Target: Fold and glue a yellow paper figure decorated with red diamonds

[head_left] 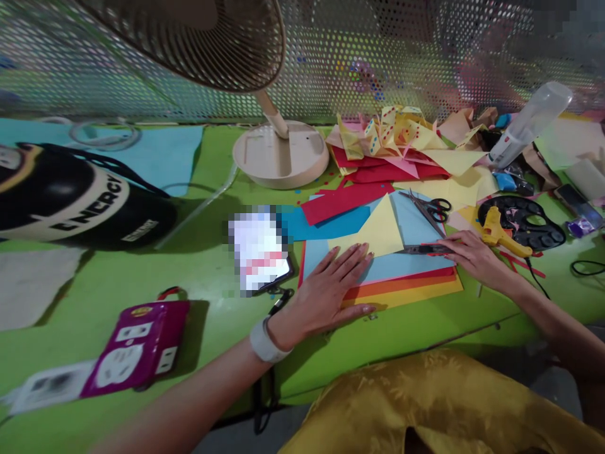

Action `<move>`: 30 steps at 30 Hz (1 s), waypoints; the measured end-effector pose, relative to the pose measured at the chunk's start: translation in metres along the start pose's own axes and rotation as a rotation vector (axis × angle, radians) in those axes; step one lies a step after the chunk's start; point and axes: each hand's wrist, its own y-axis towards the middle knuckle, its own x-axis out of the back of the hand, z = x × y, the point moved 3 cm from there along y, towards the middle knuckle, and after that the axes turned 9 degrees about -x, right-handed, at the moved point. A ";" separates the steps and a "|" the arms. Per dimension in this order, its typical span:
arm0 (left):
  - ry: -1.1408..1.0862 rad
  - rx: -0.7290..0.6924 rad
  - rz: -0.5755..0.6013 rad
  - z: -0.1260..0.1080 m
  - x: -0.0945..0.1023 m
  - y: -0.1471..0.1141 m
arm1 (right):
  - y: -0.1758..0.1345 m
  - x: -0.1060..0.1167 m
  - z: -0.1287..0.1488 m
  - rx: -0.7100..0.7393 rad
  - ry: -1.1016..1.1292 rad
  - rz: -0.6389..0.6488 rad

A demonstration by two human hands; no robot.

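- The left hand (326,293) lay flat, its grip spread and clasping nothing, pressed over the pale yellow paper (385,224) and light blue sheet (406,268), probably to stop them slipping.
- The right hand (472,255) had its grip closed around a dark cutter (418,250), its tip beside the yellow paper, perhaps for control.
- Orange sheets (411,287) lay beneath the blue one on the table (217,353), seemingly as backing.
- Scissors (435,211) rested just beyond, apparently for easy reach.
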 end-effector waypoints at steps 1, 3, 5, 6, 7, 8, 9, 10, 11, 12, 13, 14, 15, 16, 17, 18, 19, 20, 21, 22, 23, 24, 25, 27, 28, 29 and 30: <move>0.004 -0.001 0.002 0.000 0.000 0.000 | 0.000 -0.001 0.002 -0.006 0.000 -0.009; 0.007 0.003 0.006 -0.001 0.001 0.000 | 0.002 -0.004 0.006 -0.015 -0.001 -0.022; 0.001 0.012 0.008 -0.001 0.001 0.001 | 0.005 -0.006 0.012 -0.024 -0.008 -0.024; -0.004 0.016 0.008 -0.001 0.001 0.001 | 0.006 -0.006 0.015 -0.022 -0.010 -0.022; -0.010 0.018 0.007 -0.001 0.001 0.001 | 0.007 -0.006 0.018 -0.019 -0.012 -0.017; -0.015 0.019 0.005 -0.001 0.001 0.001 | 0.007 -0.005 0.020 -0.017 -0.011 -0.012; -0.020 0.018 0.002 -0.001 0.001 0.001 | 0.006 -0.003 0.021 -0.016 -0.008 -0.007; -0.025 0.019 0.000 -0.001 0.000 0.000 | 0.004 -0.001 0.022 -0.018 -0.004 -0.002; -0.031 0.020 -0.001 0.000 0.000 0.000 | 0.002 0.000 0.022 -0.026 0.000 0.002; -0.037 0.022 -0.002 0.000 0.000 0.000 | 0.000 0.002 0.022 -0.036 0.001 0.006; -0.043 0.024 -0.003 0.000 0.000 0.000 | -0.001 0.002 0.021 -0.047 0.001 0.008; -0.050 0.025 -0.006 0.000 0.000 0.000 | -0.001 0.002 0.021 -0.055 -0.002 0.005; -0.055 0.025 -0.010 0.000 0.000 0.000 | -0.001 0.002 0.021 -0.062 -0.007 -0.003; -0.058 0.025 -0.013 0.000 0.000 0.000 | 0.000 0.001 0.021 -0.065 -0.013 -0.011; -0.060 0.025 -0.016 0.000 0.000 0.000 | 0.002 -0.001 0.022 -0.061 -0.019 -0.019; -0.060 0.024 -0.017 -0.001 0.000 0.000 | 0.004 -0.002 0.023 -0.052 -0.022 -0.026; -0.058 0.023 -0.016 -0.001 0.001 0.001 | 0.006 -0.004 0.025 -0.041 -0.024 -0.032; -0.054 0.021 -0.016 -0.001 0.001 0.001 | 0.007 -0.005 0.026 -0.026 -0.024 -0.035; -0.050 0.019 -0.015 -0.001 0.001 0.001 | 0.008 -0.005 0.027 -0.011 -0.023 -0.035; -0.044 0.017 -0.013 -0.001 0.001 0.001 | 0.009 -0.005 0.028 0.001 -0.020 -0.034; -0.040 0.016 -0.012 -0.001 0.001 0.001 | 0.008 -0.005 0.028 0.009 -0.014 -0.030; -0.036 0.016 -0.009 -0.001 0.001 0.001 | 0.007 -0.004 0.028 0.011 -0.007 -0.023; -0.034 0.017 -0.007 -0.001 0.001 0.001 | 0.005 -0.004 0.028 0.010 0.000 -0.018; -0.035 0.022 0.000 -0.002 0.002 0.001 | 0.003 -0.004 0.028 -0.006 0.003 -0.013; -0.037 0.025 0.004 -0.002 0.002 0.001 | 0.003 -0.004 0.028 -0.017 -0.003 -0.018; -0.040 0.028 0.008 -0.002 0.003 0.002 | 0.004 -0.004 0.029 -0.026 -0.011 -0.025; -0.045 0.030 0.011 -0.002 0.003 0.002 | 0.006 -0.005 0.030 -0.029 -0.020 -0.030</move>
